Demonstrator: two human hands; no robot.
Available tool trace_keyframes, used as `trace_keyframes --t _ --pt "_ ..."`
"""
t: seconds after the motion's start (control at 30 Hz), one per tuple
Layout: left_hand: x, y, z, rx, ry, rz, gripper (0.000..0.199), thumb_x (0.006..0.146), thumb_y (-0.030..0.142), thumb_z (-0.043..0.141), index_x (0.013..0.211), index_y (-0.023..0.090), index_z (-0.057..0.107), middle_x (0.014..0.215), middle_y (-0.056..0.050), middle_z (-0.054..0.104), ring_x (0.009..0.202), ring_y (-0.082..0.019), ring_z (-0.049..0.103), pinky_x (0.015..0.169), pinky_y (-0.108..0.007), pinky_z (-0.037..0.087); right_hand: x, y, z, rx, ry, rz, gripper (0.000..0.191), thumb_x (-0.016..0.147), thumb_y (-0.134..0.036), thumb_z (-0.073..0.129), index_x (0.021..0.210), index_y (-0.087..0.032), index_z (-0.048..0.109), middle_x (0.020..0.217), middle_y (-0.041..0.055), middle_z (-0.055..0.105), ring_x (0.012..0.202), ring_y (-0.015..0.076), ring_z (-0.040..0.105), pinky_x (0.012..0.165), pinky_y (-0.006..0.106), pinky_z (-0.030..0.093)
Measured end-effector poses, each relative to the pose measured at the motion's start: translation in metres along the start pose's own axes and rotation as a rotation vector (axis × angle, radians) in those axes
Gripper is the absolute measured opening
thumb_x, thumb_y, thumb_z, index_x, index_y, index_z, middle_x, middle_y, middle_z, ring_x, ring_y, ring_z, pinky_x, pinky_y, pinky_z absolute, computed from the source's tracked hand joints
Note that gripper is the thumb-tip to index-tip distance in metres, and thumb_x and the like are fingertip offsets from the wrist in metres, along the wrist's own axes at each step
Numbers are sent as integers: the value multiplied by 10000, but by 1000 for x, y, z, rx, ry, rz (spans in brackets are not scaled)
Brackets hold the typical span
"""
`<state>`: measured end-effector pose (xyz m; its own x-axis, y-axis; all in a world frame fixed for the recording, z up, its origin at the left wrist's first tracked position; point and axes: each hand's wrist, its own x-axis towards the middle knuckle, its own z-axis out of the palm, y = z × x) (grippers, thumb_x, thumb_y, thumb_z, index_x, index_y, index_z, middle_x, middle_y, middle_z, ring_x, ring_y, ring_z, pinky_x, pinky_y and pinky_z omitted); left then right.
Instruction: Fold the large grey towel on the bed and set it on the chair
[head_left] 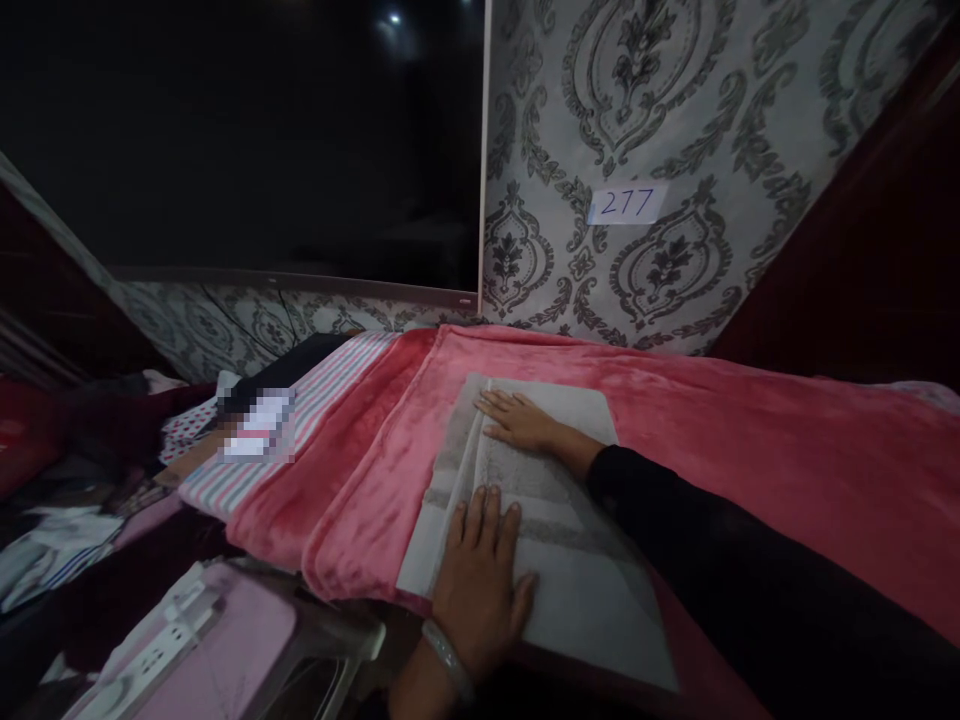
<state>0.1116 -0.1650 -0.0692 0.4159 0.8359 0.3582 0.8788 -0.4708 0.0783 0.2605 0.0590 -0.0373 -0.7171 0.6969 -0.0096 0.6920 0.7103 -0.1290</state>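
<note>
A folded grey cloth with darker bands, which looks like a towel point(577, 590), lies on a pink-red plush blanket point(750, 450). My left hand point(480, 560) rests flat on its near left part, fingers spread, with a bangle round the wrist. Farther up, my right hand point(521, 422) is pressed flat near the cloth's far left corner, its fingers stretched out and pointing left. A raised fold runs along the cloth's left side, beside both hands. Neither hand grips anything; the long dark sleeve of my right arm crosses above the blanket.
To the left lie a striped cloth point(330, 400) and heaped clothes point(60, 550). A power strip point(157, 650) sits on a pink stool point(240, 640) at lower left. Behind are a large dark television point(247, 140) and a patterned wall with a paper label point(628, 203) reading 277.
</note>
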Motion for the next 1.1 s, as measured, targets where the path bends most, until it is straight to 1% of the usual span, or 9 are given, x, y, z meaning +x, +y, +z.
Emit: trace_keyframes --t 0.17,0.33,0.5,0.67,0.77,0.87,0.97,1.03,1.1 --pt "-4 -1 3 -15 -27 2 741 909 440 567 1560 167 341 1639 -183 275 1516 -377 236 1188 -582 286 29 24 0 10 29 110 693 1025 -602 262 1620 -250 214 1667 90 158 1533 275 160 1225 520 174" --pt "-9 0 3 -31 -42 7 781 897 450 577 1575 169 309 1643 -181 265 1525 -382 204 1197 -585 264 45 40 1 32 22 193 673 1035 -580 205 1623 -250 201 1665 72 196 1533 259 174 1219 522 198" --pt "-20 2 2 -12 -21 25 809 881 435 591 1584 177 284 1651 -158 252 1525 -359 222 1192 -567 281 51 49 2 70 34 246 689 1025 -613 175 1616 -264 235 1658 51 235 1528 276 190 1223 533 186" --pt "-32 3 2 13 24 24 788 893 395 578 1589 195 268 1660 -114 243 1524 -311 246 1190 -537 299 50 49 4 81 48 250 681 1025 -600 188 1615 -263 239 1658 45 238 1527 284 193 1224 540 185" --pt "-35 5 1 3 17 16 761 900 365 573 1582 192 284 1663 -109 234 1529 -305 235 1201 -529 291 48 48 3 78 65 244 672 1028 -582 195 1614 -257 246 1653 56 248 1522 282 213 1224 531 191" --pt "-35 6 -5 -26 -10 10 730 909 360 571 1569 185 312 1660 -117 244 1532 -303 227 1215 -538 277 45 42 -3 48 115 254 654 1035 -546 214 1614 -242 241 1659 79 221 1526 282 197 1219 546 189" --pt "-31 3 -17 -84 -28 6 640 933 367 556 1527 192 394 1628 -119 328 1517 -291 274 1200 -540 320 38 24 -11 -15 200 258 641 1039 -507 258 1607 -211 261 1668 114 172 1538 297 139 1211 580 161" --pt "-26 -1 -26 -118 -6 -7 546 963 344 513 1486 201 455 1600 -117 386 1497 -266 325 1181 -515 363 30 4 -12 -38 208 154 610 1043 -486 277 1587 -213 325 1664 120 191 1538 298 139 1210 577 155" --pt "-19 -7 -32 -116 30 -36 507 977 327 488 1470 211 479 1595 -115 397 1495 -265 327 1187 -532 347 20 -17 -9 -41 132 -50 572 1045 -489 299 1559 -256 390 1649 96 255 1531 285 177 1212 558 157"
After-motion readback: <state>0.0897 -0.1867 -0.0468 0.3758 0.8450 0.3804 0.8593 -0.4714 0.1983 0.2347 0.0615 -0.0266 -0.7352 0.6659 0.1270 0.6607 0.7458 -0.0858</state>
